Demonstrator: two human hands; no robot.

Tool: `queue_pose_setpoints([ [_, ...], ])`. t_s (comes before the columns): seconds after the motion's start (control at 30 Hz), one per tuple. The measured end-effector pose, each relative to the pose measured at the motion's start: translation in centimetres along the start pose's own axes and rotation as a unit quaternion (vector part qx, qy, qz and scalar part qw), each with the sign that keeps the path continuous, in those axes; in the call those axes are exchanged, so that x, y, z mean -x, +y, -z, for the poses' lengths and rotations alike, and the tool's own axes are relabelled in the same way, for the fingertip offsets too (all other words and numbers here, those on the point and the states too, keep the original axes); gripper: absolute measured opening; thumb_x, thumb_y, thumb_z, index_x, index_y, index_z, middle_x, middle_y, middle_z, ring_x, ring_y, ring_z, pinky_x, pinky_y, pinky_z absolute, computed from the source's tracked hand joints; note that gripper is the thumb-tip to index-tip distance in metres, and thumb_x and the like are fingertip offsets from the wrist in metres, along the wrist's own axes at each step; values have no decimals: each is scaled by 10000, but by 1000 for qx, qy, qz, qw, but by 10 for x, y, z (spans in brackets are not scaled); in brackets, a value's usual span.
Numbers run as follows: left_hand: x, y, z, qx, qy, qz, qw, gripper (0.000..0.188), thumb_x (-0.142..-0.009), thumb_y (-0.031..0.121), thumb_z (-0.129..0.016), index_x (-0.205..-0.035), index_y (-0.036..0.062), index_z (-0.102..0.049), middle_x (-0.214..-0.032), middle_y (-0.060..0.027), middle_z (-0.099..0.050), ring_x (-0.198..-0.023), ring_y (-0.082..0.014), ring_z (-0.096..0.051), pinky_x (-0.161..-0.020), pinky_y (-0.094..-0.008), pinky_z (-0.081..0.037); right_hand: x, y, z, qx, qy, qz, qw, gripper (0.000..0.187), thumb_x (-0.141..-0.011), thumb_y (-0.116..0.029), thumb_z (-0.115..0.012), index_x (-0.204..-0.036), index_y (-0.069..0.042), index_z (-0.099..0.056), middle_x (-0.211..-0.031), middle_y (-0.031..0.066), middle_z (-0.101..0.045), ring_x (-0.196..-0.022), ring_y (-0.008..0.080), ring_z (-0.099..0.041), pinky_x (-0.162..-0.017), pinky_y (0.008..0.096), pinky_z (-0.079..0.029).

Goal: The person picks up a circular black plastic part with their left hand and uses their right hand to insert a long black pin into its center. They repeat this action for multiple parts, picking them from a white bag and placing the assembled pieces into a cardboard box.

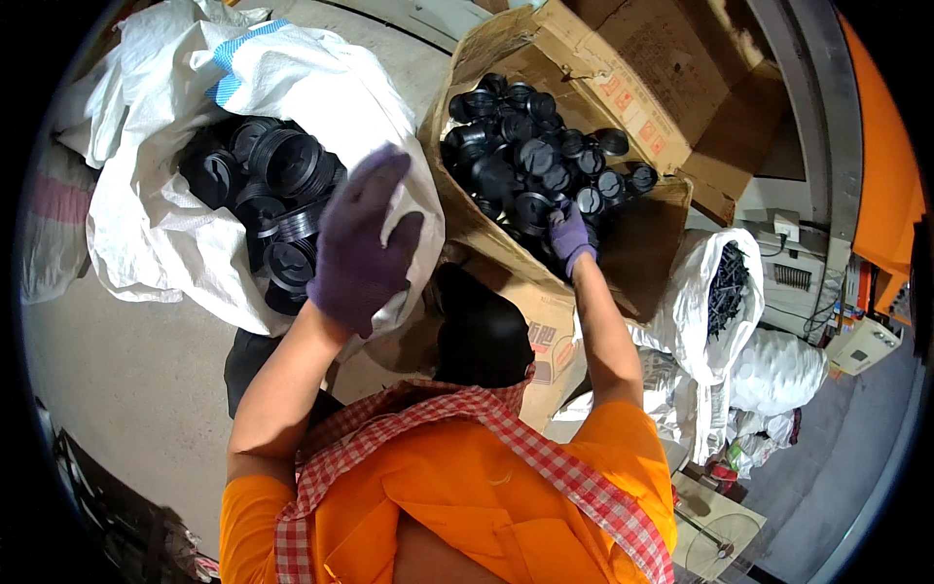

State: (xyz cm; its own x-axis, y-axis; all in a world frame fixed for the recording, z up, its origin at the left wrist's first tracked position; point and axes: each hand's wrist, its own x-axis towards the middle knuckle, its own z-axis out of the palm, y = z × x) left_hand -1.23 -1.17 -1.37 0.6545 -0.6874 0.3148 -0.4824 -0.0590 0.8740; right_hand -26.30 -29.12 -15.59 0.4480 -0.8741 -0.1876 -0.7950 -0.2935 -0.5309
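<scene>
"Orange shirt (438, 467) nearest, this side of the cardboard box (637, 248). Left hand (365, 248)?"
"Left of the box, spread wide."
"Right hand (570, 237)?"
"Inside the box, against black caps (535, 156), most lying beyond it; whether gripping, I can't tell."

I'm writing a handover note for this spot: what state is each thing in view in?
Left hand: gloved, fingers spread, nothing visibly held
Right hand: gloved, among black parts; grip unclear
Large white sack: open, holding black ridged parts
Cardboard box: flaps open, heaped with black parts
Small white bag: open, thin dark pieces inside
Fan: cannot tell whether running
</scene>
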Motion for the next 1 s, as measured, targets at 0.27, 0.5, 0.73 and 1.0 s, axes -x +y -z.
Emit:
queue_pose_setpoints([
  [0.27,32,-13,-45,260,-140,228,928,615,-786,227,-704,-1311,25,-454,-1100,-145,-620,-1010,-219,-612,-849,-323,-488,92,-160,2,-502,-56,-32,862,198,-969,-235,-446,-1072,-77,-507,-817,70,-591,-531,91,-507,-430,212,-402],
  [0.5,15,1,-15,396,6,251,883,480,-770,68,-600,-1239,37,-505,-1058,-77,-629,-910,-176,-611,-749,-281,-502,123,-204,17,-116,40,345,931,219,-914,-136,-482,-1064,-2,-567,-981,185,-585,-834,358,-579,-759,384,-484],
  [0.73,15,6,24,388,-172,387,819,264,-733,25,-532,-965,-30,-644,-856,-71,-634,-747,-165,-592,-696,-290,-483,111,-213,41,13,-41,523,851,261,-772,-95,-626,-1027,-47,-600,-1039,172,-602,-906,372,-584,-759,413,-493],
  [1.0,13,2,36,368,-147,388,832,272,-762,81,-562,-1014,-1,-620,-914,-70,-630,-826,-166,-603,-764,-284,-494,122,-240,50,23,-99,487,867,181,-670,-100,-655,-845,-81,-615,-954,113,-612,-882,323,-614,-696,398,-515],
])
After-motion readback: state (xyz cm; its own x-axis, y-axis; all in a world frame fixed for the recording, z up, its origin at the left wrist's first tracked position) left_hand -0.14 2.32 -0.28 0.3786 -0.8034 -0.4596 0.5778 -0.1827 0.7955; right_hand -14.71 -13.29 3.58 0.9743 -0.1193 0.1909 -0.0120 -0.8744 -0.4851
